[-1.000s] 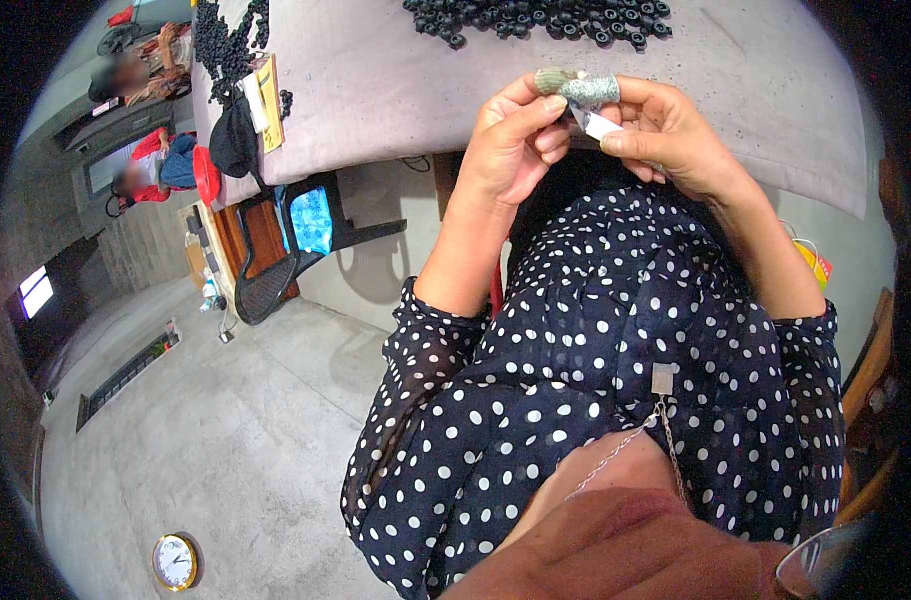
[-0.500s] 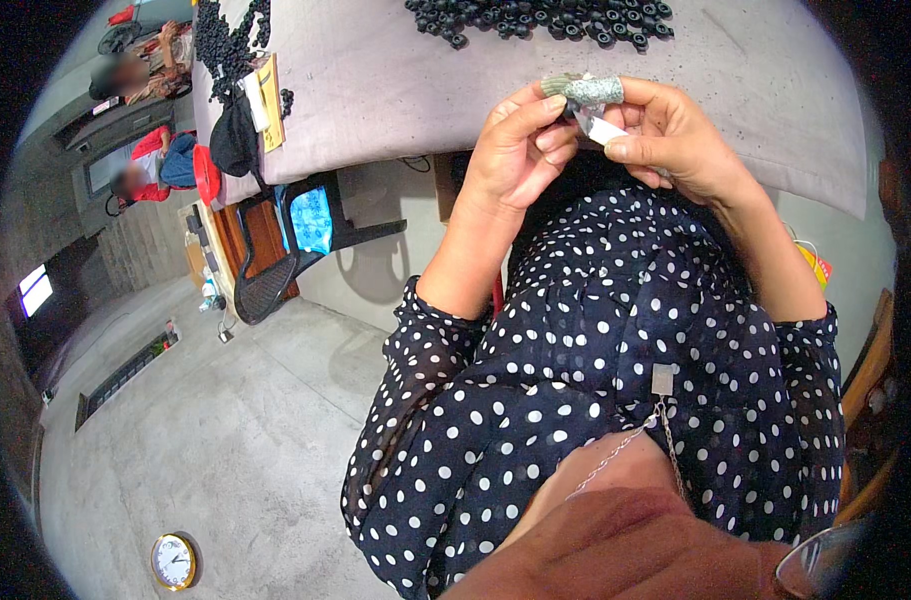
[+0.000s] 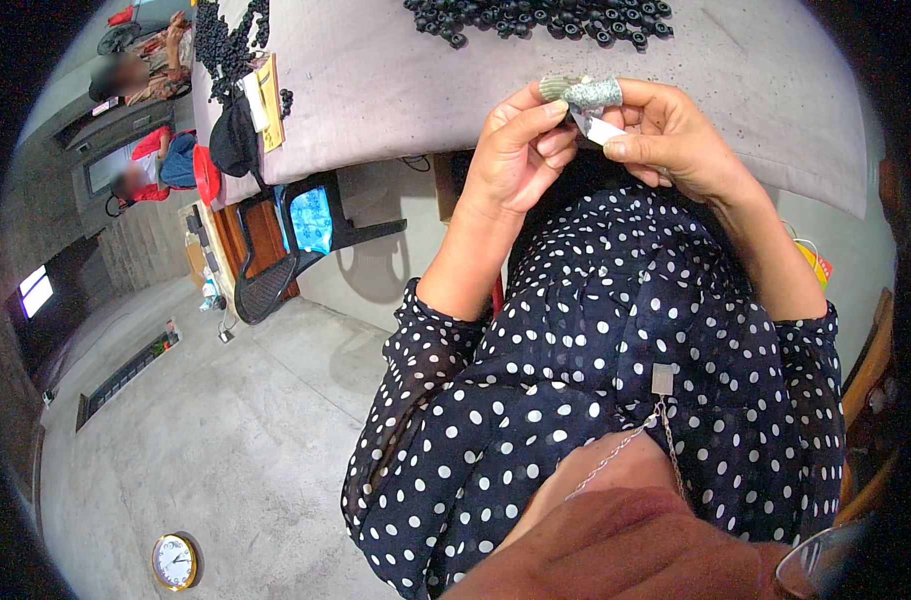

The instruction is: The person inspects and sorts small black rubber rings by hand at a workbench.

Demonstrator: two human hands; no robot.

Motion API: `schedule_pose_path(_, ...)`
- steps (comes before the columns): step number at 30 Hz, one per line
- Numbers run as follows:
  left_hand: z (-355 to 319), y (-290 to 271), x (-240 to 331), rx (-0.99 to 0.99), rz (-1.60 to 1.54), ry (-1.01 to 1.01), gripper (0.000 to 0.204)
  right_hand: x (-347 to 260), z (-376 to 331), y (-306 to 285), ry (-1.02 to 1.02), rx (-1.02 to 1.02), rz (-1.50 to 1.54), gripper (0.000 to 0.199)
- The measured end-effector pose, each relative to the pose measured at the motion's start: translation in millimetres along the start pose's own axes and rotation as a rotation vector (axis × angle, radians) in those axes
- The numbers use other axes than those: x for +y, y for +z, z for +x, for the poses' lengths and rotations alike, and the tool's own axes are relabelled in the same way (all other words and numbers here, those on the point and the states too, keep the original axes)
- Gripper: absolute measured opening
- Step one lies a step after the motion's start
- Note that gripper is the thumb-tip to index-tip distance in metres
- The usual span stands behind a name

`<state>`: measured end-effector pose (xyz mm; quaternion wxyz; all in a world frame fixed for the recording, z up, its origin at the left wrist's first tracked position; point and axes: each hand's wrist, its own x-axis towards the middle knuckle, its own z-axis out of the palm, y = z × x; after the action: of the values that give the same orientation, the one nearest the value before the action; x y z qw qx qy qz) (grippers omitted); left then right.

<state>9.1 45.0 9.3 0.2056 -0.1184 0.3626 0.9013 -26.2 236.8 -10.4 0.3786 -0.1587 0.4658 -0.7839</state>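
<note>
Head view, right hand pinched some white piece, left hand pinched a dark bit, mostly hidden tbh

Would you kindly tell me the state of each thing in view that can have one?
Left hand: closed in a pinch; whatever it may hold is hidden.
Right hand: closed on a white strip.
Finger covers: worn, one on each index finger.
Black round parts: loose, in a spread-out pile on the table.
Clock: dial uncovered; hands too small to read surely.
</note>
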Motion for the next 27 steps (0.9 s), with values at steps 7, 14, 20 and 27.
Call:
schedule_pose_path(7, 0, 0, -5, -0.001, -0.077, -0.017, 0.016, 1, 1, -1, 0.035, 0.018, 0.024, 0.038)
schedule_pose_path(14, 1, 2, -8, 0.091, -0.132, -0.030, 0.015, -1, 0, 0, 0.053, 0.004, -0.012, 0.047)
schedule_pose_path(20, -1, 4, -10, 0.095, -0.195, -0.031, 0.015, -3, 0, 0, 0.069, 0.017, -0.004, 0.047)
schedule_pose_path(27, -2, 5, -10, 0.090, -0.157, -0.016, 0.014, -1, 0, -1, 0.053, 0.002, 0.008, 0.044)
